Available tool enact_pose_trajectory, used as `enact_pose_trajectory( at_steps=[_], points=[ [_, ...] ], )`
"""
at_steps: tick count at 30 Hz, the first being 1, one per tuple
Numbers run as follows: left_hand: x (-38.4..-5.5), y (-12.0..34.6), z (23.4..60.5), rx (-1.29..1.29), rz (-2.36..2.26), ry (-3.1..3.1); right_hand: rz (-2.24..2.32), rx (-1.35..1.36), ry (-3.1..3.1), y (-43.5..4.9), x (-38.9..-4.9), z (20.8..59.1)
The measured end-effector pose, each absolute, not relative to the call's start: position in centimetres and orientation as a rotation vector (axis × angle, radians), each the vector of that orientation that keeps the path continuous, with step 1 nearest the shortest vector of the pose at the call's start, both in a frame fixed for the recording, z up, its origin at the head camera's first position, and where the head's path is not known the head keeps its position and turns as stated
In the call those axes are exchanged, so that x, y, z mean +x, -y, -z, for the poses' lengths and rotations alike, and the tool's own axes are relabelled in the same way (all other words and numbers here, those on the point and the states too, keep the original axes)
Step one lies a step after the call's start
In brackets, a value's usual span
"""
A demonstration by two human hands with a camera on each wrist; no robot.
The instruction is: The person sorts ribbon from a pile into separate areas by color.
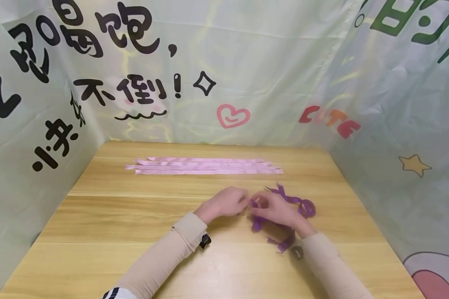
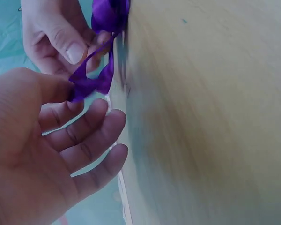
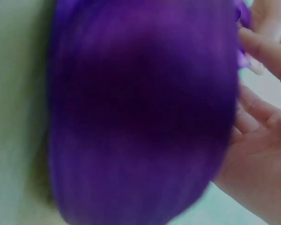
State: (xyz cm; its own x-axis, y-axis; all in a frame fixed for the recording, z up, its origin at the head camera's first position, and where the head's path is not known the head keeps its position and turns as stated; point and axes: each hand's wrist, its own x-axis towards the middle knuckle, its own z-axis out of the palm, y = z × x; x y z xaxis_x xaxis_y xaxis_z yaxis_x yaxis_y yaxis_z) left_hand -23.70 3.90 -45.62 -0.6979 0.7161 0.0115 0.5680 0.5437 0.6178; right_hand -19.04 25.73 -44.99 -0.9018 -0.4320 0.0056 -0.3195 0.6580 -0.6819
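A purple ribbon (image 1: 307, 207) lies in loose curls and loops on the right half of the table, part of it raised between the two hands. My left hand (image 1: 226, 202) pinches it between thumb and index finger, the other fingers spread, as the left wrist view shows. Just to the right, my right hand (image 1: 275, 207) holds the same ribbon with curled fingers, its fingertips close to the left ones. Between the hands a narrow loop (image 2: 103, 79) shows. A wide blurred stretch of purple ribbon (image 3: 145, 112) hides much of the right wrist view.
Several pink ribbon strips (image 1: 205, 166) lie side by side across the back of the wooden table (image 1: 116, 220). Printed cloth walls (image 1: 269, 74) enclose the table at the back and on both sides.
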Motion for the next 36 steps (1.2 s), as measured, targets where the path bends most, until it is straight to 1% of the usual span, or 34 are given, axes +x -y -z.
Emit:
enact_pose_trajectory(
  at_steps=[9,14,22,30,36],
  points=[
    [-23.9,-3.2,45.2,1.093,-0.961,-2.529,1.03,-0.62,-2.939,-24.8,-19.3,45.3],
    [-24.3,-2.4,45.1,1.086,-0.965,-2.546,1.117,-0.597,-2.911,-24.8,-19.5,45.2],
    [-24.7,-1.2,45.5,1.076,-0.983,-2.547,1.083,-0.659,-2.931,-23.4,-19.5,45.0],
    [-24.9,0.9,45.4,1.011,-1.0,-2.553,1.22,-0.581,-2.964,-23.3,-19.4,45.2],
    [-24.9,3.6,45.1,1.005,-1.002,-2.577,1.168,-0.576,-2.96,-23.5,-19.3,45.3]
  ],
)
